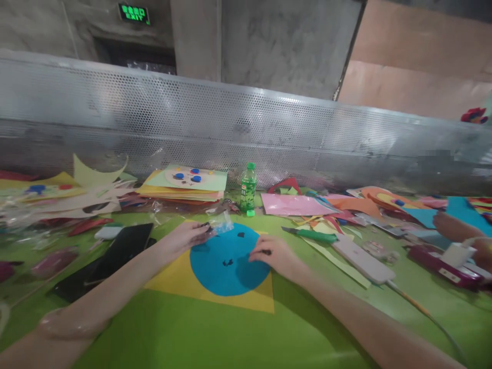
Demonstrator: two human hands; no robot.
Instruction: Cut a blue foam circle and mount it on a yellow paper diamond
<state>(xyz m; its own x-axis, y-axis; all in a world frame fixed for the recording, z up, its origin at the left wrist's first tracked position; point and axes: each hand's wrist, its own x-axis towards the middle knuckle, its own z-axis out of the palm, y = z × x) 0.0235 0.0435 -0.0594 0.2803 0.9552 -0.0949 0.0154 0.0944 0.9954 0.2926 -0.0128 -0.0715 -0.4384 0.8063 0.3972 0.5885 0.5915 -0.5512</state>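
Note:
A blue paper circle [230,282] lies on a yellow sheet [172,279] in front of me, with a few small black pieces [228,263] on it. At the circle's upper left edge, my left hand [188,240] pinches a small dark piece. Beside its fingertips is a clear plastic bag [222,224]. My right hand [275,254] is over the circle's right edge, fingers curled in a pinch. Something small and dark shows at these fingers; its kind cannot be made out.
A green-capped bottle [248,190] stands behind the circle. A green-handled cutter [313,234] and a white phone [363,260] with a cable lie to the right, a black tablet [115,256] to the left. Paper stacks [184,193] line the back. Another person's hand [453,228] is far right.

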